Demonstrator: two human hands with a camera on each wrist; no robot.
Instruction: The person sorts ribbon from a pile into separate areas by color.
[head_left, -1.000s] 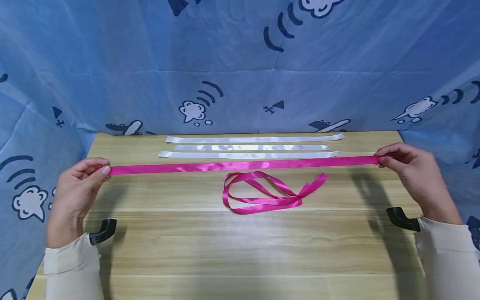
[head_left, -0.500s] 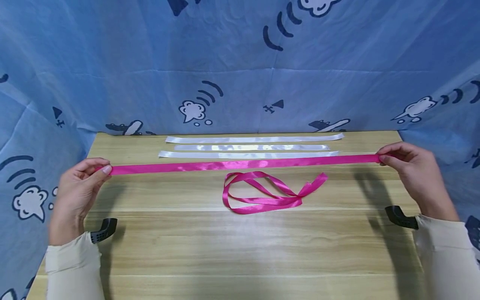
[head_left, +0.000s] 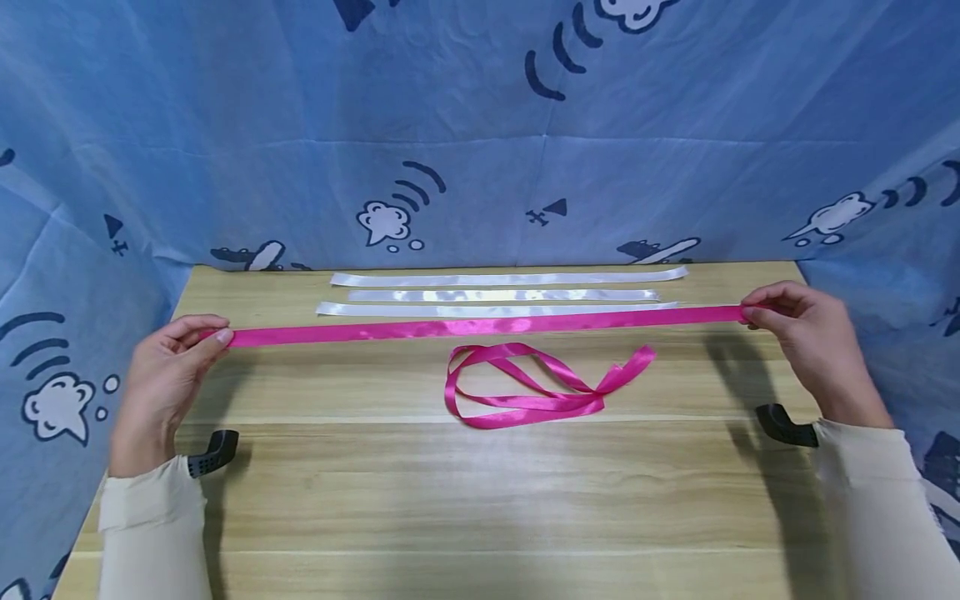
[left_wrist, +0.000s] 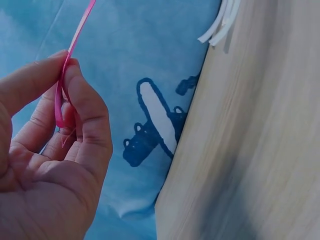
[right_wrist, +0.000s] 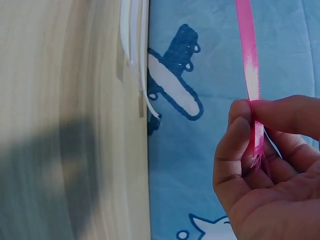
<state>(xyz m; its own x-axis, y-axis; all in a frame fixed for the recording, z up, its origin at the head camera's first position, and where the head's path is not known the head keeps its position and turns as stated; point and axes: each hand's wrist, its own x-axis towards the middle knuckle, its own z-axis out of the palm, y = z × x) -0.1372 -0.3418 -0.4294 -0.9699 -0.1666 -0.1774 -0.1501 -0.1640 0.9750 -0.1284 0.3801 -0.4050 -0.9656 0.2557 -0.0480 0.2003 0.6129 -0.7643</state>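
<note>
A pink satin ribbon [head_left: 480, 324] is stretched nearly straight across the head view, raised above the table. My left hand [head_left: 168, 379] pinches one end between thumb and index finger; in the left wrist view a short tail of the ribbon [left_wrist: 59, 107] hangs inside the curled fingers. At the other end my right hand [head_left: 817, 346] pinches the ribbon the same way, and the right wrist view shows a frayed tip [right_wrist: 258, 161] below the fingertips. On the table under the ribbon's middle lies a loosely looped pink ribbon [head_left: 525, 412].
Behind the held ribbon, three white ribbon strips lie side by side: a back strip [head_left: 510, 280], a middle strip [head_left: 502, 295] and a front strip [head_left: 450, 310]. A blue printed cloth [head_left: 480, 108] rises along the wooden table's [head_left: 480, 500] back edge and sides.
Both hands have come slightly inward, the right one more, bringing the stretched ribbon's ends closer together. The looped ribbon and the white strips have stayed where they were.
</note>
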